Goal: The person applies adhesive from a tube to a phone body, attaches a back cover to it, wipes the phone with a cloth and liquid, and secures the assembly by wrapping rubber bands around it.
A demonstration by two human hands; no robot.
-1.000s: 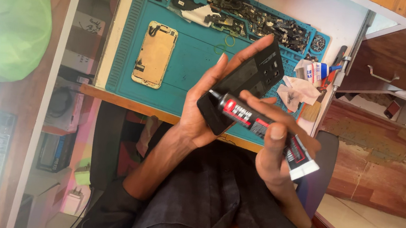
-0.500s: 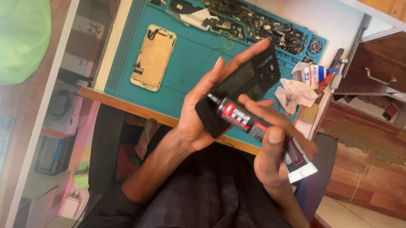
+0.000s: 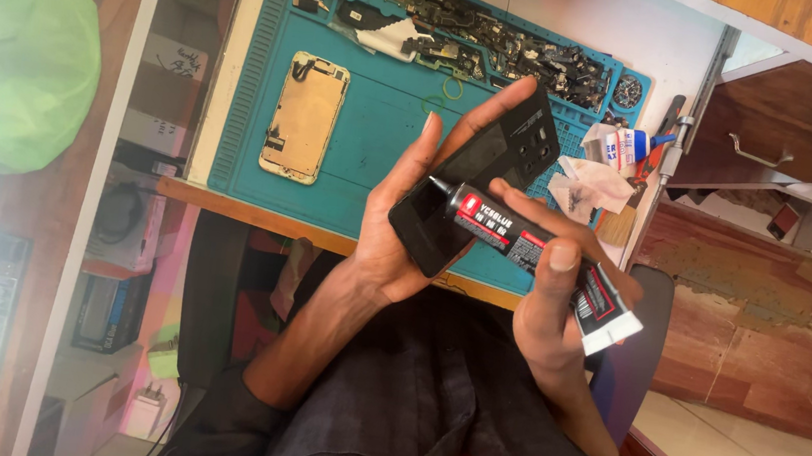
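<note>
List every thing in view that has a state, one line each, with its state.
left hand: holding the black phone body
black phone body: held tilted above the mat, back facing the camera
right hand: gripping the glue tube
glue tube: nozzle touching the phone body's edge
gold phone frame: lying flat on the teal mat
wooden drawer: pulled open

The phone back cover (image 3: 475,190) is plain black. The glue tube (image 3: 534,252) is black with a red label patch, white print and a white crimped end. The work mat (image 3: 383,155) is teal. On it, at nine o'clock of the cover, lies a gold-coloured phone frame (image 3: 305,117). The surface (image 3: 669,24) is white, its front edge wood-brown.
</note>
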